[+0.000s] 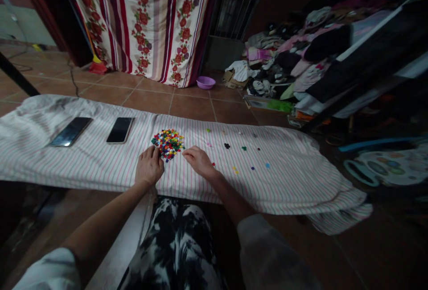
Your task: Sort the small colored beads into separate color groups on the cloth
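Note:
A heap of small multicoloured beads [168, 142] lies on a striped cloth [100, 165] spread over a long low surface. My left hand [149, 166] rests on the cloth at the heap's near left edge, fingers curled together toward the beads. My right hand [199, 160] lies just right of the heap, fingers bent and drawn together with the tips at the pile's edge. What either hand pinches, if anything, is too small to see. Several loose beads [245, 156] are scattered over the cloth to the right.
Two dark phones [71, 131] [120, 130] lie on the cloth at the left. Behind are a tiled floor, a floral curtain [147, 22], a purple bowl [205, 83] and a heap of clothes [294, 62] at the right. My patterned lap is below the cloth.

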The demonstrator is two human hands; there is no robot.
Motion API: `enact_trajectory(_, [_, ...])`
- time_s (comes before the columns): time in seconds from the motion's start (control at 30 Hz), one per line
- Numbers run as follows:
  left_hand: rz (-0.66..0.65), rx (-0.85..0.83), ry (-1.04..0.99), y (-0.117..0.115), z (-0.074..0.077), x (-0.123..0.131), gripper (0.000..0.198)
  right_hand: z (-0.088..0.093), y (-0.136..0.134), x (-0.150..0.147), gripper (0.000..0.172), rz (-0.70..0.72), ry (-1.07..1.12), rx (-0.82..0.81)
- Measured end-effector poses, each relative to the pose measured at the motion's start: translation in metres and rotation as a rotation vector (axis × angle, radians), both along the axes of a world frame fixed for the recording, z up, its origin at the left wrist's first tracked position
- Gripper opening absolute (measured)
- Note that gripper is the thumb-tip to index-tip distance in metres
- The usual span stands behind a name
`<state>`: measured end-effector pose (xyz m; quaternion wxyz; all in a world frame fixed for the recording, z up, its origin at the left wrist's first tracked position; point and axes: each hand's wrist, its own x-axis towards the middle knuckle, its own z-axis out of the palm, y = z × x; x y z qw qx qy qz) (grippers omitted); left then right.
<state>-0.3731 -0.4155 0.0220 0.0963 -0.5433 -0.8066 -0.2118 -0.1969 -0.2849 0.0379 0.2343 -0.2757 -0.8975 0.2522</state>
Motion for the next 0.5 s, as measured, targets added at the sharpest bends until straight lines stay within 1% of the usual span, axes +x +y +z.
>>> enact_trajectory(0.1, [-0.010,-0.006,-0.017,0.000,-0.001,-0.001,0.043,0.001,-0.016,-0.027,0.019,0.112,-0.042,0.017])
enact_trajectory(0.2, [-0.016,-0.007,-0.025,0.000,-0.002,-0.001,0.042,0.001,-0.030,-0.044,0.019,0.149,-0.122,0.053])
enact_trajectory(0.33, [-0.026,0.021,-0.029,0.000,-0.003,-0.002,0.041,-0.002,-0.043,-0.052,0.019,0.077,-0.215,0.095])
enact_trajectory(0.5, [-0.015,0.017,-0.010,-0.001,0.000,-0.001,0.040,-0.009,-0.051,-0.052,0.016,0.025,-0.199,0.109])
